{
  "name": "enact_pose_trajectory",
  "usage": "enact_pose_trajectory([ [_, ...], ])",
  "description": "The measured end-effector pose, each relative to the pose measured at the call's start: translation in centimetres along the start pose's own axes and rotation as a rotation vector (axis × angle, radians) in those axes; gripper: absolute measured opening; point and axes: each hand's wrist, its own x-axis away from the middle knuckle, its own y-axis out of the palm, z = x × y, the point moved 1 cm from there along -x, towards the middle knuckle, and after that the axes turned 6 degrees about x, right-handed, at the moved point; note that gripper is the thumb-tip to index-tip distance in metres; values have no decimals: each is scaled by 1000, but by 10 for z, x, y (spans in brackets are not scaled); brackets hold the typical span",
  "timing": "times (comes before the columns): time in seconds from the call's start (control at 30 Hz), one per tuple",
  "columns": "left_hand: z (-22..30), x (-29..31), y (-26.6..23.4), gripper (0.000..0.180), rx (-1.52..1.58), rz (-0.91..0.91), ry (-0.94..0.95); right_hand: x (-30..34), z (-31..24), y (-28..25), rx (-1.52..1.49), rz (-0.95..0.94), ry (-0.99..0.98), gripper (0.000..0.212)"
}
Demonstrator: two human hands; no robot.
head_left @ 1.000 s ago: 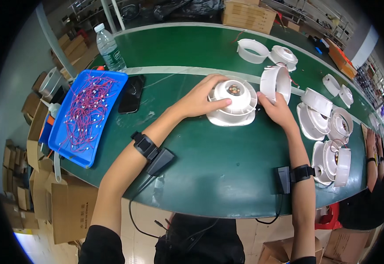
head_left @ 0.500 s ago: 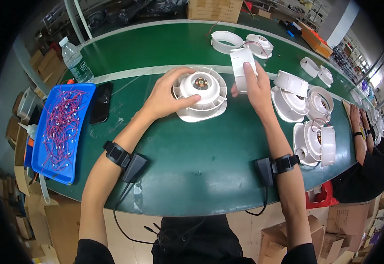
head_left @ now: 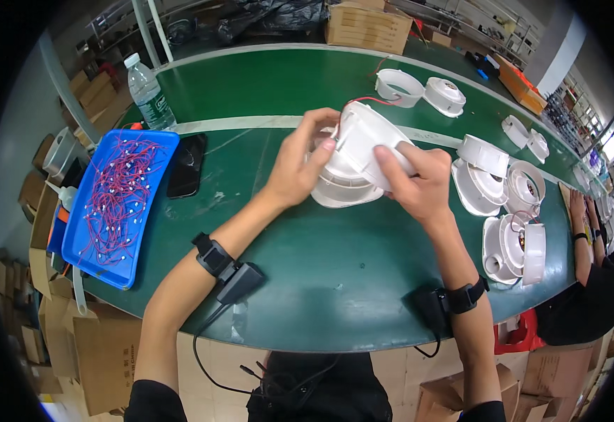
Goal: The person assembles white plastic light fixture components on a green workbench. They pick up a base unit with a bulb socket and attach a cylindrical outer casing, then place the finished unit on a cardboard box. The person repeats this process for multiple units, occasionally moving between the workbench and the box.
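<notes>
A white plastic ring (head_left: 370, 144) is tilted up over a round white fan housing (head_left: 345, 193) with a flanged base, which stands on the green table. My right hand (head_left: 419, 176) grips the ring's right side, thumb across its outer wall. At the ring's left edge, my left hand (head_left: 303, 158) is closed, thumb and fingers pinched where a red wire (head_left: 370, 99) comes out. The wire arcs over the top of the ring. The ring and my left hand hide most of the housing, including its copper-wound centre.
A blue tray (head_left: 70, 235) of red wires with white connectors lies left, beside a black phone (head_left: 186, 167) and a water bottle (head_left: 150, 95). Several white housings (head_left: 477, 190) and rings (head_left: 399, 86) stand at right and behind. A co-worker's arms (head_left: 581, 232) rest at far right.
My right hand has brought the ring left, over the housing. My left hand has left the housing's side for the ring's edge. The view has shifted slightly.
</notes>
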Motion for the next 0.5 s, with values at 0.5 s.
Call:
enact_pose_trajectory([
  [0.5,8,8,37,80,-15,83,84,1,-1,-1,-199,81,38,42],
])
